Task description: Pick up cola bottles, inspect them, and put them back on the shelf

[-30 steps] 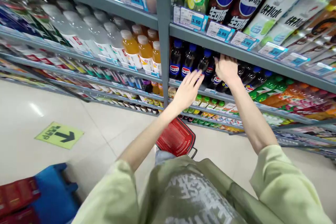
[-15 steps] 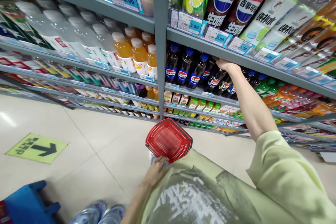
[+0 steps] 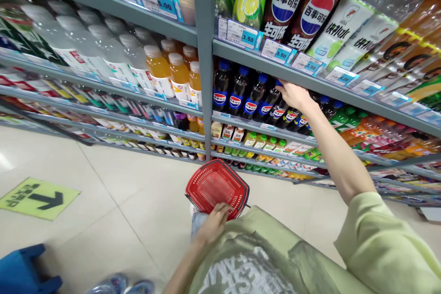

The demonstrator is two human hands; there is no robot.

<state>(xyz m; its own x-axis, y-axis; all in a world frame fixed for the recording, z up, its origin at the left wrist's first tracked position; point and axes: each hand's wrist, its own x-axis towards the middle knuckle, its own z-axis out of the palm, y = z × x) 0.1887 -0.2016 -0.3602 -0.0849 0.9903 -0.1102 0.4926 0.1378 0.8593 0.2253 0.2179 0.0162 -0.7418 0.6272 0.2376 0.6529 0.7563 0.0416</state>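
On the middle shelf to the right, my right hand [image 3: 292, 95] pinches the blue cap of a Pepsi bottle [image 3: 267, 106]. The bottle stands upright at the front of the row, close beside other small Pepsi bottles [image 3: 251, 101]. My left hand [image 3: 217, 220] is at my waist, its fingers curled over the near edge of a red shopping basket [image 3: 212, 186]. Just what part of the basket the fingers grip is partly hidden. Only the basket's perforated red inside shows.
A grey shelf edge [image 3: 255, 57] with price tags runs right above my right hand, bearing large Pepsi bottles [image 3: 284, 0]. A grey post [image 3: 206, 64] divides the shelves. Juice bottles [image 3: 179, 76] stand left of it. A blue stool-like object [image 3: 24, 268] and yellow floor sign [image 3: 41, 197] lie lower left.
My right hand has come forward from deep in the shelf, and a Pepsi bottle now stands at the front beneath it. The left hand and basket have barely moved.
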